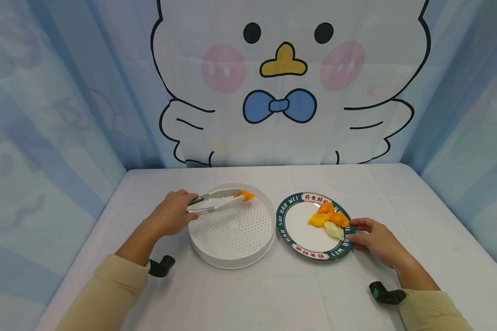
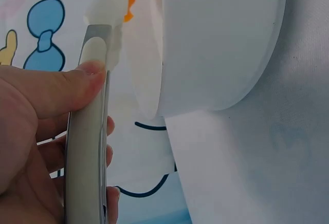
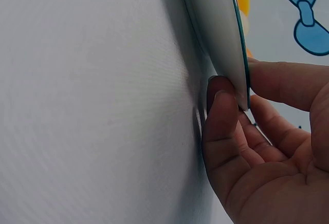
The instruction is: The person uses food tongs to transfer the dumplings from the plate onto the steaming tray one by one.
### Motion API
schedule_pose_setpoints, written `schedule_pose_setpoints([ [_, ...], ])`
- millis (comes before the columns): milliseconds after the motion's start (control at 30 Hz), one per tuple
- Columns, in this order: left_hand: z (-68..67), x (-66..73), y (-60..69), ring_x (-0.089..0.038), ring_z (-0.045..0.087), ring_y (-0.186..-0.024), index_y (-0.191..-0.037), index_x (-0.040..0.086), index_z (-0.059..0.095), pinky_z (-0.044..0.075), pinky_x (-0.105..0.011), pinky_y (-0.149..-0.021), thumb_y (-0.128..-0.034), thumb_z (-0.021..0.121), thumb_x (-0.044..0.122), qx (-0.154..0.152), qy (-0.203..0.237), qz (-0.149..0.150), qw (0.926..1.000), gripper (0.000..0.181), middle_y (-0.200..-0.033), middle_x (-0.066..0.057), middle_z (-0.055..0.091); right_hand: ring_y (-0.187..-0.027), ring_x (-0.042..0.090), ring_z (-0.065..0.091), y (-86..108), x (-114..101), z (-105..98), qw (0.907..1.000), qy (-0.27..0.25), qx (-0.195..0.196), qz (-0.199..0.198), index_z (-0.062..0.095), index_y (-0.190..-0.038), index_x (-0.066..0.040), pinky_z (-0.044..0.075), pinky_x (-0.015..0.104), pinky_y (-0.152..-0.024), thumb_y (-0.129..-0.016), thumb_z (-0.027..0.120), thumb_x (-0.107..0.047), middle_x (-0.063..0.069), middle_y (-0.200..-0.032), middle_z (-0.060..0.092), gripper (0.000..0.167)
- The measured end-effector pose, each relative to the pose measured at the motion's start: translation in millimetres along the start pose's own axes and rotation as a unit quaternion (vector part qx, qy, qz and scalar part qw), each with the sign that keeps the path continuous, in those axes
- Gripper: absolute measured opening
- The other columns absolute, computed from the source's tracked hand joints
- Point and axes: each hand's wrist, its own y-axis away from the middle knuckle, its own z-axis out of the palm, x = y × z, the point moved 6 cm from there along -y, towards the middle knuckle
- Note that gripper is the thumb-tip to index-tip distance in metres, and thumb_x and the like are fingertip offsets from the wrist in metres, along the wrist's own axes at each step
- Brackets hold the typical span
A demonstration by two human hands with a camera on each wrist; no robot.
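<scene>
My left hand (image 1: 174, 214) grips a pair of tongs (image 1: 220, 193) with metal handles and whitish tips. Between the tips is a small orange dumpling-like piece (image 1: 247, 196), over the far part of a round white perforated steamer tray (image 1: 232, 236). Whether the piece touches the tray, I cannot tell. In the left wrist view the thumb presses along the tongs (image 2: 85, 157). My right hand (image 1: 374, 241) pinches the right rim of a green-edged plate (image 1: 300, 230), thumb on one face and fingers underneath, as the right wrist view shows.
Orange pieces (image 1: 338, 218), a yellow piece (image 1: 318, 219) and a pale one (image 1: 333, 230) lie together on the plate's right side. Plate and tray stand side by side on a white-covered table (image 1: 273, 294). Printed curtains (image 1: 281, 138) enclose its back and sides.
</scene>
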Motion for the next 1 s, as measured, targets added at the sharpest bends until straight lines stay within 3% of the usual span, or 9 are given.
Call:
schedule_pose_setpoints([
  [267,1.8,-3.6,-4.3,-0.043,0.046,-0.124,-0.143,-0.003,0.049,0.044,-0.058,-0.097,-0.0960,0.068,0.018,-0.012,-0.029,-0.043,0.9986,0.055,-0.138,-0.025,0.051,-0.092,0.023,0.060,-0.4,1,1,1.0000,-0.004,-0.002,-0.005,0.038,-0.141,0.013,0.056,0.027,-0.076,-0.095,0.068,-0.013,0.032,-0.131,0.048,0.061],
  [567,4.3,-3.1,-8.5,-0.042,0.045,-0.125,-0.144,-0.002,0.049,0.046,-0.060,-0.093,-0.0966,0.068,0.019,-0.020,-0.037,-0.061,0.9972,0.055,-0.140,-0.024,0.049,-0.094,0.024,0.060,-0.5,1,1,1.0000,-0.001,0.000,-0.003,0.038,-0.142,0.013,0.056,0.027,-0.076,-0.095,0.068,-0.014,0.032,-0.131,0.048,0.062],
  [833,3.1,2.4,-10.5,-0.042,0.044,-0.126,-0.145,-0.001,0.049,0.045,-0.061,-0.095,-0.0956,0.070,0.019,-0.016,-0.045,-0.060,0.9971,0.057,-0.141,-0.024,0.048,-0.095,0.025,0.060,-0.3,1,1,1.0000,0.001,0.000,0.002,0.037,-0.142,0.013,0.056,0.028,-0.077,-0.095,0.068,-0.014,0.032,-0.132,0.047,0.062],
  [1000,2.5,18.3,-10.2,-0.040,0.046,-0.125,-0.145,0.002,0.050,0.043,-0.059,-0.097,-0.0944,0.071,0.021,-0.009,-0.051,-0.027,0.9983,0.058,-0.141,-0.021,0.051,-0.095,0.025,0.060,-0.2,0,1,1.0000,0.003,0.001,0.001,0.037,-0.142,0.013,0.056,0.028,-0.077,-0.095,0.068,-0.014,0.033,-0.133,0.047,0.062],
])
